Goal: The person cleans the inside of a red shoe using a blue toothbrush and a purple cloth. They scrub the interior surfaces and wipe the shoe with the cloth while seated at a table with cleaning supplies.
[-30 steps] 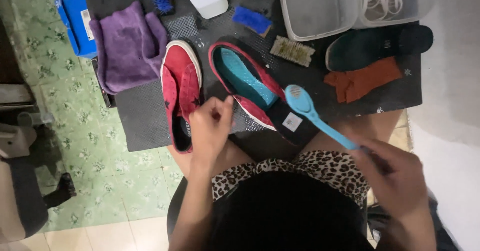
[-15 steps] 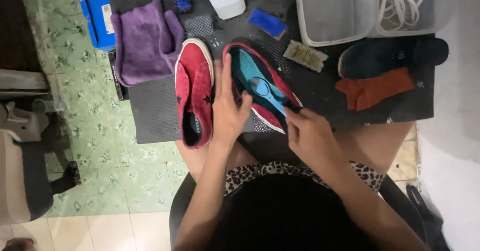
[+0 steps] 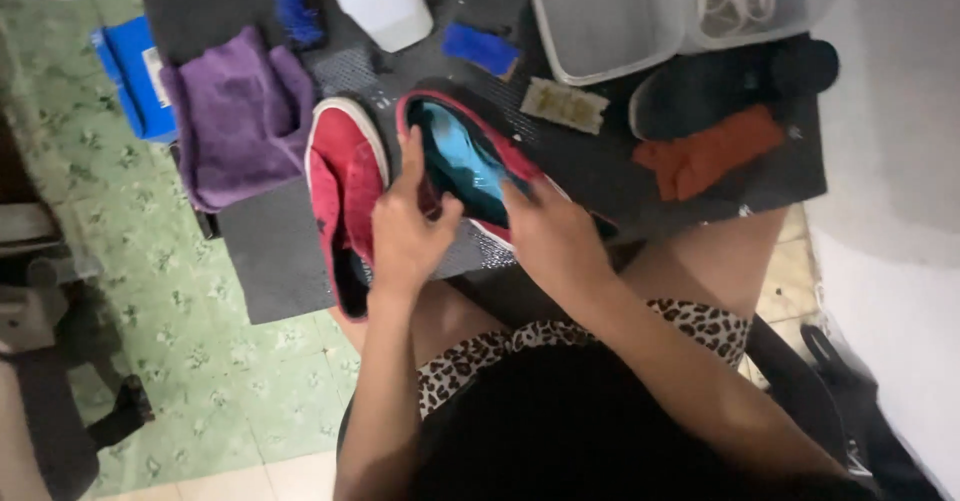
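Red shoe (image 3: 470,166) with blue insole — between both hands, left hand (image 3: 405,231) fingers gripping its side, right hand (image 3: 550,236) clasping its heel

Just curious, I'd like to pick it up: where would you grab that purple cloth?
Pinch the purple cloth at its near right edge, coming from above. It lies flat and crumpled, half over the dark mat, and that edge sits free, clear of the red shoe.
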